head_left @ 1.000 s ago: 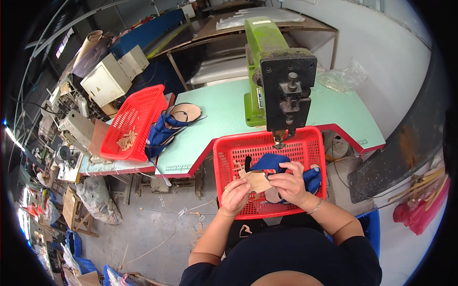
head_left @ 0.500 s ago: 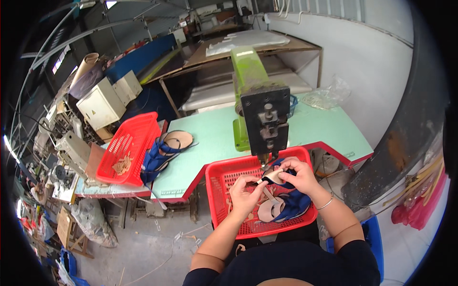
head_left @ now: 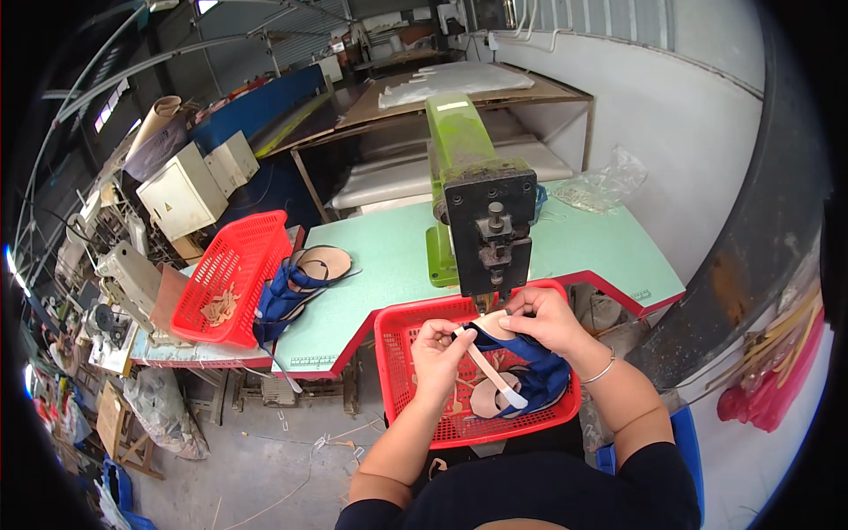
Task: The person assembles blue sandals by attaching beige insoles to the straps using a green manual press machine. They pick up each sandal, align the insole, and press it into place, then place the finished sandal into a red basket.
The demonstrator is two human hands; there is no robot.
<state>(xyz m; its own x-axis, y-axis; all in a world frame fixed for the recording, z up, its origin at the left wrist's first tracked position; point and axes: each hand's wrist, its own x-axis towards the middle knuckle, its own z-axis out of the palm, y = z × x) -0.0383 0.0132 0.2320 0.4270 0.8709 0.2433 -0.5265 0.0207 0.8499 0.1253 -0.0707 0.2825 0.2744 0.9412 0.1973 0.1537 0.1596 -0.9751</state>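
Above the red basket [head_left: 389, 375], my left hand [head_left: 435, 358] pinches a pale strap [head_left: 486, 364], which now trails longer over the blue sandal [head_left: 547, 375] inside and so seems freed for handling, while my right hand [head_left: 548, 320] grips, thumb against fingers, the tan piece [head_left: 491, 323] by the machine [head_left: 486, 234].

Left grip [head_left: 435, 353] near right grip [head_left: 546, 320] (both pinched)

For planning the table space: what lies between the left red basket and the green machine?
Blue strappy footwear, then mint-green tabletop; the head view shows this.
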